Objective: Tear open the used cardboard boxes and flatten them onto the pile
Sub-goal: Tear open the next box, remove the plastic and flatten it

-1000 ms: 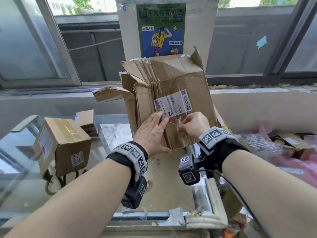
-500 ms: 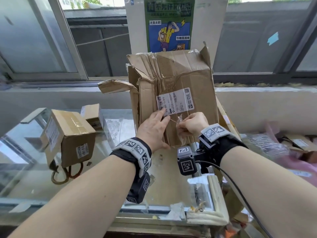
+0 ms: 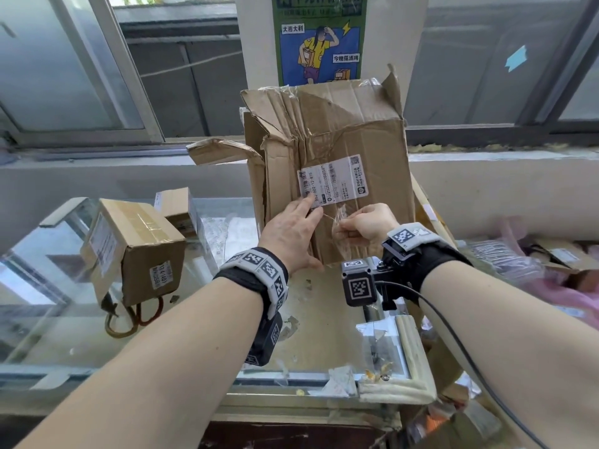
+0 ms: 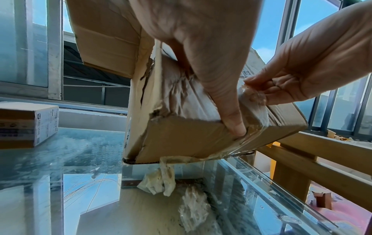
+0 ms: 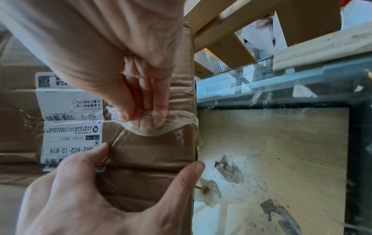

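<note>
1. The right hand point(image 3: 368, 225) has its fingers curled and pinches a strip of clear tape point(image 5: 149, 123) on the front face of the cardboard box point(image 3: 337, 150), just below the shipping label point(image 3: 332, 180).
2. The left hand point(image 3: 291, 236) lies flat on the same face with fingers straight. Its forefinger touches the lower corner of the label, and its thumb presses at the bottom edge of the box.
3. Compared with one second ago, both hands keep nearly the same place on the box, and the box stands a little more upright and closer to the camera. In the right wrist view the tape is lifted away from the cardboard under the fingers. I judge the peeling has begun but the bottom seam is not yet open.
4. The box stands on the glass table point(image 3: 64, 286), its long axis vertical, its labelled face toward the person, its torn top flaps pointing up.
5. Left of the box, well apart, a smaller sealed box point(image 3: 136, 251) waits on the same table.
</note>
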Available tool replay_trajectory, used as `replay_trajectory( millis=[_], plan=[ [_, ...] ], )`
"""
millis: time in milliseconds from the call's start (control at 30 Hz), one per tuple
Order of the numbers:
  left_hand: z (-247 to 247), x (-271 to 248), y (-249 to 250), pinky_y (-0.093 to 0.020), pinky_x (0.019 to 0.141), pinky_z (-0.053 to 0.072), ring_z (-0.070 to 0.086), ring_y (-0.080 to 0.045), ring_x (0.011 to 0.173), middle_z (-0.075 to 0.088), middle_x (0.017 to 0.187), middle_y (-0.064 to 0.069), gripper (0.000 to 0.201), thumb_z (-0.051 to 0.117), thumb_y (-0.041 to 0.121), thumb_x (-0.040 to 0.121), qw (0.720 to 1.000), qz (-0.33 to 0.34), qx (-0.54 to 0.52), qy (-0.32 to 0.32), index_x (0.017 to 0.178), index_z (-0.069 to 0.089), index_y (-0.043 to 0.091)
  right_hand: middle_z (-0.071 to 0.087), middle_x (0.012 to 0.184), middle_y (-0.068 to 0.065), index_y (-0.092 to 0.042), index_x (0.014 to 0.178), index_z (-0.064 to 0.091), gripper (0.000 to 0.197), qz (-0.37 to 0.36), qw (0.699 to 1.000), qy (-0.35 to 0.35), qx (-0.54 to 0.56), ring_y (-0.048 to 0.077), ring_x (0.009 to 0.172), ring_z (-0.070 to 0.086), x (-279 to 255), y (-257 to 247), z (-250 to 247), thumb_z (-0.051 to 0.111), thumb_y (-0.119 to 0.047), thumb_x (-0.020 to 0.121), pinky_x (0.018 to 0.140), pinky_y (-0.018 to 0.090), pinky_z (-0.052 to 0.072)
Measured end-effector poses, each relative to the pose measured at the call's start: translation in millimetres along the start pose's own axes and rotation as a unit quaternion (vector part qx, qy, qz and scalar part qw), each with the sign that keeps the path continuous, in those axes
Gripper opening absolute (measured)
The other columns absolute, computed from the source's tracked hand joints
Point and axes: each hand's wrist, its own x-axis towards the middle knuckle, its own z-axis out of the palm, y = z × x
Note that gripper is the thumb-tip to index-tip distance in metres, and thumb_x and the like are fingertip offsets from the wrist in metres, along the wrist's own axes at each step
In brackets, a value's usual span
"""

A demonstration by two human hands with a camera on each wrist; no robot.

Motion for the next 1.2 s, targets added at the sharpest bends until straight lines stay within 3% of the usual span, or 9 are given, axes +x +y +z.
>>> replay_trajectory(
  millis=[67, 167, 300, 467, 567, 833, 1000, 1200],
  plan=[
    [0.2, 0.5, -0.6, -0.028, 0.117, 0.011, 0.014, -0.021, 0.143, 0.012, 0.158, -0.006, 0.107, 0.077, 0.057, 0.064, 1.000, 0.001, 0.001, 0.001, 0.147, 0.024, 0.016, 0.069, 0.093, 0.026, 0.009, 0.096, 0.064, 0.015, 0.001, 1.000, -0.003, 0.007, 0.028, 0.075, 0.067, 1.5, 1.1, -0.8, 0.066, 0.000, 0.085, 0.079, 0.042, 0.058],
    [-0.5, 2.6, -0.1, -0.028, 0.117, 0.012, 0.016, -0.021, 0.142, 0.014, 0.157, -0.007, 0.106, 0.077, 0.058, 0.064, 1.000, 0.003, 0.005, 0.002, 0.146, 0.025, 0.015, 0.069, 0.093, 0.025, 0.008, 0.090, 0.064, 0.010, -0.002, 1.000, -0.003, 0.022, 0.030, 0.079, 0.067, 1.9, 1.7, -1.8, 0.066, 0.000, 0.084, 0.083, 0.045, 0.057],
    [0.9, 4.3, 0.0, -0.029, 0.116, 0.016, 0.018, -0.021, 0.141, 0.016, 0.156, -0.006, 0.106, 0.079, 0.059, 0.061, 1.000, 0.002, 0.011, 0.002, 0.144, 0.028, 0.016, 0.066, 0.078, 0.020, 0.004, 0.077, 0.061, 0.010, -0.004, 0.999, -0.018, 0.045, 0.025, 0.066, 0.064, 0.5, 2.4, -3.6, 0.063, 0.003, 0.086, 0.073, 0.039, 0.058],
    [3.3, 4.9, 0.7, -0.030, 0.115, 0.019, 0.019, -0.021, 0.141, 0.017, 0.155, -0.005, 0.107, 0.078, 0.060, 0.060, 1.000, 0.002, 0.017, 0.004, 0.144, 0.028, 0.017, 0.065, 0.075, 0.017, 0.002, 0.074, 0.059, 0.012, 0.000, 0.999, -0.026, 0.048, 0.024, 0.065, 0.064, -1.4, 2.2, -6.5, 0.062, 0.004, 0.087, 0.073, 0.037, 0.058],
    [3.5, 6.1, 1.0, -0.031, 0.115, 0.021, 0.020, -0.021, 0.141, 0.018, 0.155, -0.005, 0.106, 0.079, 0.060, 0.060, 1.000, -0.001, 0.017, 0.005, 0.143, 0.029, 0.017, 0.065, 0.072, 0.016, 0.002, 0.075, 0.059, 0.013, -0.001, 0.999, -0.026, 0.046, 0.022, 0.062, 0.063, -1.6, 1.8, -7.1, 0.061, 0.004, 0.087, 0.068, 0.034, 0.057],
    [4.8, 7.6, 1.3, -0.032, 0.116, 0.020, 0.017, -0.020, 0.142, 0.015, 0.156, -0.005, 0.108, 0.078, 0.060, 0.061, 1.000, -0.002, 0.018, -0.004, 0.145, 0.026, 0.017, 0.064, 0.071, 0.015, 0.002, 0.074, 0.059, 0.013, 0.001, 0.998, -0.037, 0.043, 0.022, 0.062, 0.063, -2.4, 1.6, -8.3, 0.061, 0.004, 0.087, 0.067, 0.034, 0.057],
    [5.5, 7.6, 1.6, -0.031, 0.116, 0.019, 0.018, -0.020, 0.142, 0.016, 0.156, -0.005, 0.108, 0.078, 0.061, 0.061, 1.000, -0.002, 0.021, 0.000, 0.145, 0.026, 0.017, 0.065, 0.073, 0.016, 0.004, 0.080, 0.060, 0.008, 0.003, 0.998, -0.046, 0.043, 0.023, 0.065, 0.064, -1.5, 1.8, -9.9, 0.062, 0.002, 0.087, 0.073, 0.036, 0.058],
    [5.5, 7.4, 1.7, -0.030, 0.115, 0.019, 0.018, -0.020, 0.141, 0.016, 0.156, -0.005, 0.108, 0.078, 0.061, 0.061, 1.000, -0.003, 0.021, 0.000, 0.145, 0.026, 0.017, 0.064, 0.072, 0.015, 0.003, 0.078, 0.059, 0.010, 0.005, 0.997, -0.050, 0.050, 0.022, 0.062, 0.063, -4.0, 0.0, -10.0, 0.061, 0.002, 0.088, 0.064, 0.031, 0.058]
  ],
)
